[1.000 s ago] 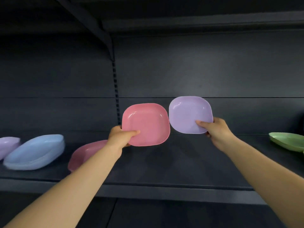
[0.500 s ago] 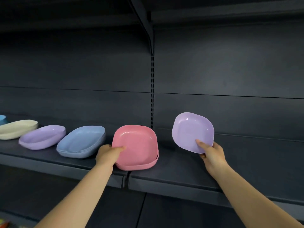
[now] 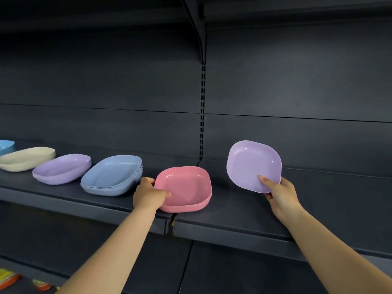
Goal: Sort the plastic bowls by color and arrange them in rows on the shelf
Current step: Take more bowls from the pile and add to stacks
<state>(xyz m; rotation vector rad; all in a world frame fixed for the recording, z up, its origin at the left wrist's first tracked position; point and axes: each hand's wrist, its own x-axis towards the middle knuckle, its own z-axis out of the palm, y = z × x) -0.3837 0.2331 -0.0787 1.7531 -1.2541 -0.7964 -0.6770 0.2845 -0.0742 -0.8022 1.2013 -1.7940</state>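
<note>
two hands work at once: the left hand (image 3: 151,195) pinches the pink stack (image 3: 184,188) at centre frame, seemingly squaring it, while the right hand (image 3: 281,193) pinches a tilted lilac bowl (image 3: 252,164), likely bound for the purple stack (image 3: 61,168) at left.

The pink bowl (image 3: 184,187), lilac bowl (image 3: 253,165) and blue stack (image 3: 113,176) look like smooth plastic with a soft satin sheen and small highlights. The shelf (image 3: 233,211) looks like dark, matt-coated metal.

colourful packets (image 3: 9,277) lie lower left, blurred.
</note>
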